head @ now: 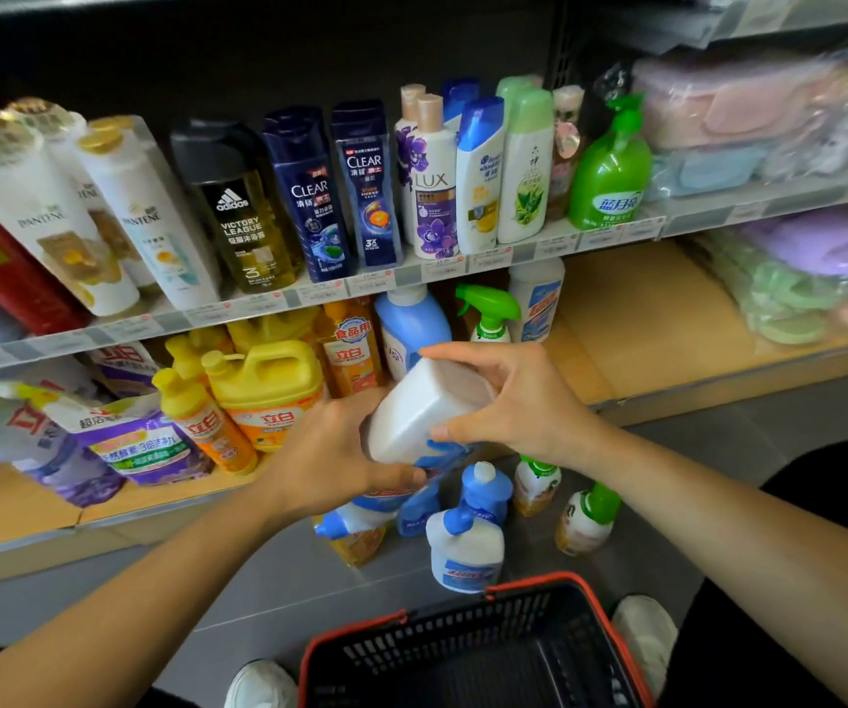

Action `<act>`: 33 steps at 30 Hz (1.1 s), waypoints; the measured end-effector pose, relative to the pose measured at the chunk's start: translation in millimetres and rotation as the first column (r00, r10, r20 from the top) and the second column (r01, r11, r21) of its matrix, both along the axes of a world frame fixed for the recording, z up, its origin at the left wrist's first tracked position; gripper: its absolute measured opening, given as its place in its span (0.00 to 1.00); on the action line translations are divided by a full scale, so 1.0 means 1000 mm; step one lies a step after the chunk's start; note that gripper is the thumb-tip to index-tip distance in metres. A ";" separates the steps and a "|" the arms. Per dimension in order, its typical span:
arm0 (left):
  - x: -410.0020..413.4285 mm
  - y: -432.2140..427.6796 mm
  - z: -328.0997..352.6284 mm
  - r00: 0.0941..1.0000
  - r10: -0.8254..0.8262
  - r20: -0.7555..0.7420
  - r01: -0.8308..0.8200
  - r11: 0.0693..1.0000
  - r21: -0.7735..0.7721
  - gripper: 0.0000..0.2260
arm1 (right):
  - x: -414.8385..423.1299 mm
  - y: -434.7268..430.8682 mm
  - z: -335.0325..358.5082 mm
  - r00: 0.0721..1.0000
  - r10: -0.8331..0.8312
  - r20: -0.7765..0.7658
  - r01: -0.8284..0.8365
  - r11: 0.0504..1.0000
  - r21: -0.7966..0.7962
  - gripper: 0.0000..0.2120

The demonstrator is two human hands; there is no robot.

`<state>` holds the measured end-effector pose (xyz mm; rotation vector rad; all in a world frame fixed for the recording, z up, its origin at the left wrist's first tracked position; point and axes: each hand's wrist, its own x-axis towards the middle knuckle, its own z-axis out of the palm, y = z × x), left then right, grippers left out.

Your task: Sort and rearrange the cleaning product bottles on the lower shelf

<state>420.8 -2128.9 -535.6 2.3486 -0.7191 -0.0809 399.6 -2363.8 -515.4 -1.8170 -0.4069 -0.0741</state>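
shoes point(261, 684): white, rounded toes | trousers point(820, 503): black, plain | left hand point(332, 452), right hand point(513, 396): bare | forearms point(156, 580): bare

Bright even overhead light, soft shadows under shelves point(278, 304), wide-angle bending at edges, far right packages point(769, 125) blurred, centre sharp

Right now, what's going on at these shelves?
A person is holding a white bottle in front of the lower shelf, tipped so its base faces the camera. The left hand grips it from below and the right hand grips its base end. Blue-capped bottles and green-capped bottles stand on the floor near a black basket. Yellow detergent jugs sit on the shelf.
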 end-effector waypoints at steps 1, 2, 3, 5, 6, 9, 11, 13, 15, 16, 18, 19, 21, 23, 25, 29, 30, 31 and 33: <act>0.000 -0.001 -0.001 1.000 0.019 -0.014 -0.019 0.999 -0.032 0.27 | 0.001 0.001 0.001 1.000 0.008 0.014 -0.008 1.000 0.011 0.32; 0.000 -0.003 -0.001 0.999 0.037 -0.019 -0.038 0.997 -0.061 0.25 | 0.001 0.003 0.001 0.999 0.014 0.028 -0.015 1.000 0.014 0.30; 0.000 -0.005 -0.001 0.998 0.058 -0.015 -0.059 0.995 -0.082 0.24 | 0.001 0.003 0.002 0.999 0.011 0.048 -0.011 1.000 0.007 0.29; 0.001 -0.009 0.001 0.994 0.113 0.012 -0.111 0.989 -0.097 0.24 | 0.002 0.003 0.003 0.994 -0.021 0.110 0.026 0.999 -0.038 0.27; 0.002 -0.010 0.002 0.990 0.142 0.027 -0.138 0.986 -0.093 0.25 | 0.002 0.003 0.002 0.988 -0.044 0.146 0.055 0.996 -0.067 0.26; 0.004 -0.014 0.005 0.976 0.211 0.052 -0.207 0.975 -0.077 0.28 | 0.003 0.002 0.001 0.956 -0.121 0.267 0.159 0.979 -0.125 0.22; 0.005 -0.014 0.006 0.969 0.239 0.057 -0.234 0.968 -0.086 0.29 | 0.005 0.001 0.000 0.929 -0.184 0.322 0.226 0.969 -0.097 0.17; 0.007 -0.013 0.007 0.965 0.256 0.053 -0.251 0.964 -0.090 0.30 | 0.007 -0.003 -0.001 0.911 -0.239 0.336 0.274 0.960 -0.060 0.11; 0.008 -0.011 0.008 0.963 0.263 0.055 -0.258 0.963 -0.083 0.29 | 0.010 -0.006 0.000 0.918 -0.268 0.292 0.283 0.959 -0.011 0.09; 0.008 -0.011 0.009 0.964 0.260 0.055 -0.256 0.963 -0.080 0.29 | 0.011 -0.006 0.001 0.929 -0.277 0.244 0.280 0.960 0.023 0.09; 0.007 -0.012 0.010 0.969 0.240 0.065 -0.236 0.969 -0.069 0.30 | 0.013 -0.005 0.003 0.947 -0.282 0.154 0.277 0.960 0.050 0.10; 0.006 -0.013 0.010 0.972 0.225 0.074 -0.220 0.973 -0.062 0.31 | 0.015 -0.005 0.003 0.956 -0.271 0.111 0.267 0.962 0.047 0.11; 0.004 -0.014 0.010 0.976 0.201 0.083 -0.196 0.979 -0.059 0.32 | 0.017 -0.003 0.001 0.972 -0.233 0.003 0.232 0.969 0.081 0.10; 0.003 -0.015 0.009 0.980 0.190 0.065 -0.185 0.979 -0.083 0.32 | 0.019 -0.004 -0.001 0.973 -0.201 -0.113 0.219 0.960 0.177 0.07; 0.002 -0.015 0.008 0.983 0.178 0.052 -0.173 0.980 -0.100 0.32 | 0.022 -0.006 -0.003 0.960 -0.208 -0.185 0.252 0.933 0.255 0.06; 0.002 -0.013 0.008 0.982 0.180 0.059 -0.171 0.977 -0.124 0.30 | 0.026 -0.013 -0.005 0.940 -0.292 -0.175 0.329 0.913 0.242 0.07; 0.003 -0.012 0.008 0.980 0.187 0.068 -0.178 0.976 -0.124 0.30 | 0.026 -0.014 -0.005 0.939 -0.313 -0.145 0.338 0.918 0.206 0.08; 0.003 -0.012 0.008 0.977 0.199 0.074 -0.189 0.974 -0.126 0.29 | 0.026 -0.014 -0.005 0.936 -0.331 -0.115 0.347 0.923 0.165 0.08; 0.006 -0.011 0.007 0.971 0.228 0.073 -0.215 0.965 -0.148 0.28 | 0.025 -0.016 -0.003 0.935 -0.350 -0.055 0.353 0.932 0.075 0.11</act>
